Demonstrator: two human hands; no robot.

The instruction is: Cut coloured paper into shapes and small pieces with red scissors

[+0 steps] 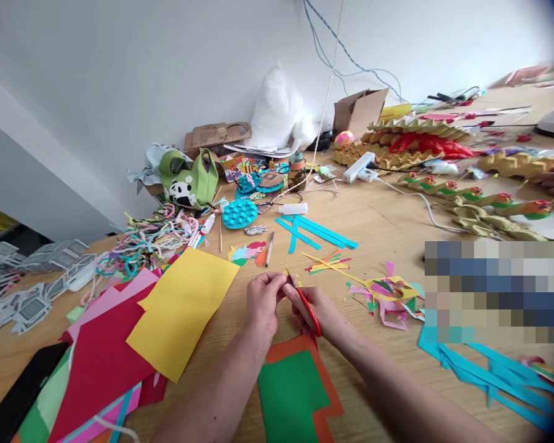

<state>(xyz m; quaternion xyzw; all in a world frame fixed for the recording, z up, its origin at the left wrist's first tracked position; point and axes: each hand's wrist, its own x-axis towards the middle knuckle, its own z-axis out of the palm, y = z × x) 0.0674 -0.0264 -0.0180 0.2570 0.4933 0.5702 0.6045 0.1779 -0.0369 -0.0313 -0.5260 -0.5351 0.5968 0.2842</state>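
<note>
My right hand is closed around a pair of scissors with red handles, its dark blades pointing away toward the left. My left hand pinches at the blades; a small bit of yellow paper shows at its fingertips, mostly hidden by the fingers. Below the hands lie a green sheet and an orange sheet with a notch cut out. Just beyond are small coloured paper cutouts and a pen.
Yellow sheets and a red sheet lie at left, near a black phone-like object. Blue strips, paper scraps and a scalloped blue disc lie around. A power strip and a panda bag stand farther back.
</note>
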